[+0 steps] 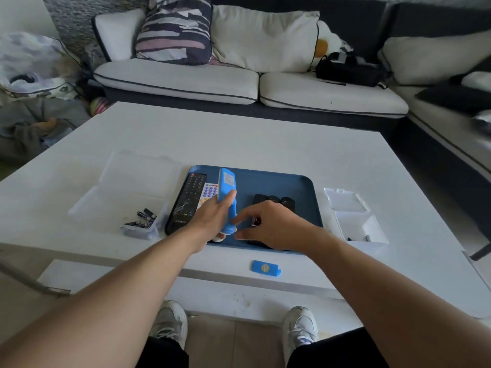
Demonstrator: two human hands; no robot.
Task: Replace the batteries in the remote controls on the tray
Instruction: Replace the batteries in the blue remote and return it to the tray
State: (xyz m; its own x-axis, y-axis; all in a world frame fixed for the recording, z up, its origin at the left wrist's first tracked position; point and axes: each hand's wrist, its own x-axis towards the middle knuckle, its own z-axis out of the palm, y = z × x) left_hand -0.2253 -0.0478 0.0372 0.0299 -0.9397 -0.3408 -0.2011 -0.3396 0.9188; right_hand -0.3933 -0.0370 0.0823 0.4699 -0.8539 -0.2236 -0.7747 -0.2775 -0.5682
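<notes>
Fingers (228, 199) round tilted blue remote (226, 189)

Tray (287, 181): dark blue. Held remote (226, 192): bright blue, pale label. Long remote (186, 203): black, coloured buttons. Small remote (210, 192): white, purple keys. Cover (265, 268): blue, yellow round sticker. Table (239, 139): white. Boxes (132, 181): clear. Batteries (144, 217): dark, possibly black-blue. Pillow (174, 30): navy, pink and white stripes. Shoes (170, 322): white.
</notes>
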